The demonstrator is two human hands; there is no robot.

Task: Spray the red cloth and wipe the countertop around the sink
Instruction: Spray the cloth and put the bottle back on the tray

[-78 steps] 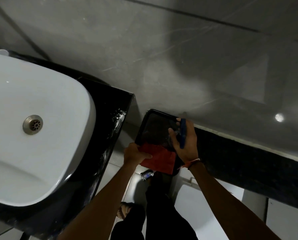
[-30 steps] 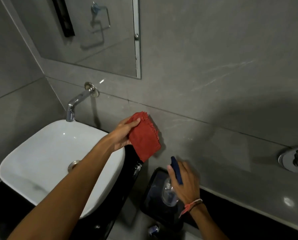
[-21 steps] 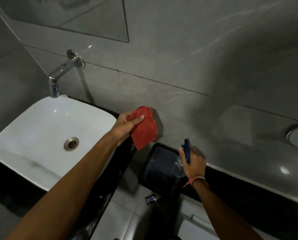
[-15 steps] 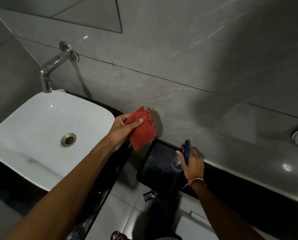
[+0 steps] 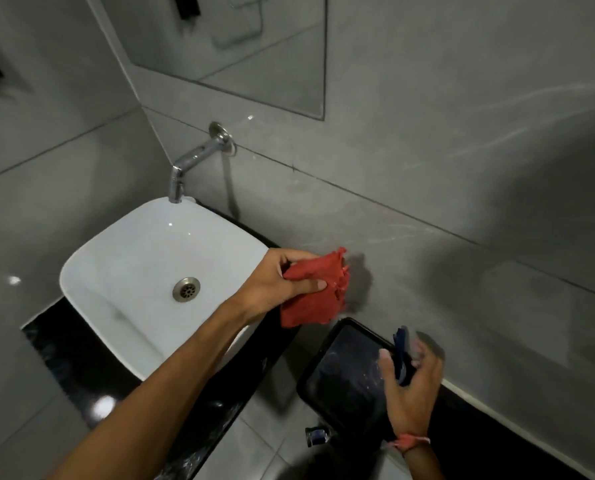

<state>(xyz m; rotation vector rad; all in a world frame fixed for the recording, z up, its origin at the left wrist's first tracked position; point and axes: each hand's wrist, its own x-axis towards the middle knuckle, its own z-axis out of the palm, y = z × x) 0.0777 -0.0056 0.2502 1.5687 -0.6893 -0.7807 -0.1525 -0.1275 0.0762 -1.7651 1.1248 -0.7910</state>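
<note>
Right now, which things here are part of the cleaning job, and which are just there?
Part of the job: red cloth in left hand; spray bottle in right hand; black countertop; sink.

Just there: tap; mirror; black tray.

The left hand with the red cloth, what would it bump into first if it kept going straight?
Probably the grey tiled wall. The left hand points the red cloth toward it; the cloth's shadow falls close by, though depth is unclear.

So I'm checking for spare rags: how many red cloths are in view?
1. The crumpled red cloth is gripped in the left hand, held above the right edge of the white ceramic sink. Others may lie out of view.
</note>
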